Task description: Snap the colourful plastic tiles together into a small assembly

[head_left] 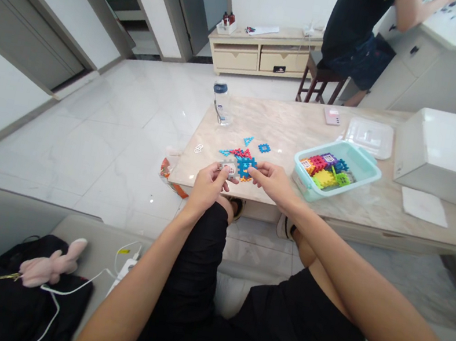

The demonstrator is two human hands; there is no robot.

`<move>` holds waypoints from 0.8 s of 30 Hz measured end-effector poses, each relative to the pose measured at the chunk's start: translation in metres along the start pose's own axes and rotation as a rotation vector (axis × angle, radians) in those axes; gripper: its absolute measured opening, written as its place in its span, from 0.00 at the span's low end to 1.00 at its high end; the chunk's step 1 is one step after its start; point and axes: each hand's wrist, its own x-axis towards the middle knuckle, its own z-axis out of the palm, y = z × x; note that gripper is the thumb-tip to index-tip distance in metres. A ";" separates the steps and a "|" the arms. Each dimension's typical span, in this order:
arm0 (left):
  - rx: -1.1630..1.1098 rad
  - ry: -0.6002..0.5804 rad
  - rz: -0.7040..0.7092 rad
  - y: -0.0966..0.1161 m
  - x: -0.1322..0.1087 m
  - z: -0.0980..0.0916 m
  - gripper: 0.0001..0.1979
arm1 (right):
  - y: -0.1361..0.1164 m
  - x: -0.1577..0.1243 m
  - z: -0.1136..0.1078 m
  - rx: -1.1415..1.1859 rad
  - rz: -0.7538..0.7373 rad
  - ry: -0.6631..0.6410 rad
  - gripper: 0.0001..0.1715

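My left hand (213, 181) pinches a grey interlocking block piece (228, 168) with a pale printed face. In my right hand (268, 179) is a blue interlocking block piece (245, 167), its fingers closed on the right edge. The two pieces are side by side over the front of the table; whether they are joined I cannot tell. Just behind them lie red triangular pieces (240, 152), a light blue triangle (248, 140) and a small blue square piece (263, 148). Some orange shows under the blue piece.
A light teal bin (310, 190) of colourful pieces stands to the right. Beyond it are a clear lid (369, 138), a white box (455, 155) and a paper (424, 206). A water bottle (221, 104) stands at the back left. A person (358, 34) sits at a farther counter.
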 end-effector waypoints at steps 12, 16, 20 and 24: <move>0.072 -0.132 0.060 0.004 0.002 -0.010 0.17 | -0.007 0.003 -0.008 -0.010 -0.007 -0.159 0.27; 0.085 -0.176 0.051 0.003 -0.002 -0.009 0.17 | -0.001 0.003 -0.005 0.011 0.036 -0.140 0.28; 0.090 -0.166 0.051 -0.001 0.000 -0.011 0.17 | 0.009 0.003 -0.001 0.027 0.061 -0.121 0.29; 0.094 -0.157 0.048 -0.004 0.003 -0.012 0.17 | 0.015 0.004 0.002 0.048 0.079 -0.071 0.29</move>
